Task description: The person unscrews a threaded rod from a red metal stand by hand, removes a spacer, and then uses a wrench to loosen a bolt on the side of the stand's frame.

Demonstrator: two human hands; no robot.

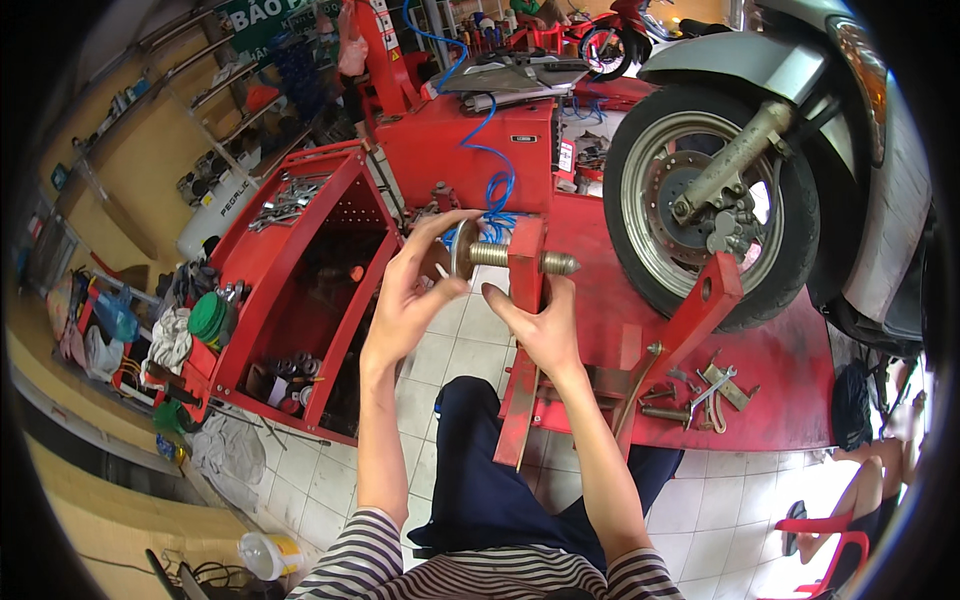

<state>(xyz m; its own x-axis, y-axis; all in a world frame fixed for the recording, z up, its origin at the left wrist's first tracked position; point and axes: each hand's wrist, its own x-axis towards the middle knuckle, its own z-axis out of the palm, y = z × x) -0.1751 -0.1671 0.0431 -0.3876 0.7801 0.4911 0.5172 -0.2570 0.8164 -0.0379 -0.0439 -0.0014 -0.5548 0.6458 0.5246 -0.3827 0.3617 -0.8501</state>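
Note:
My left hand (pixel 408 298) curls round a flat round metal disc (pixel 462 248) at the end of a threaded screw (pixel 491 256). The screw passes through the top of a red metal upright (pixel 525 262), and its pointed end sticks out on the right. A short pale piece shows behind the disc by my left fingers; I cannot make out what it is. Just below the screw, my right hand (pixel 546 325) grips the upright, with its thumb toward the left. A second red arm (pixel 690 325) with a hole near its tip slants up beside the motorbike's front wheel (pixel 625 200).
Wrenches (pixel 712 392) and other metal tools lie on the red platform (pixel 790 400) at right. To the left stands a red tool cart (pixel 335 385) with spanners on top. A blue air hose (pixel 497 190) coils ahead. A person's leg (pixel 858 492) shows at lower right.

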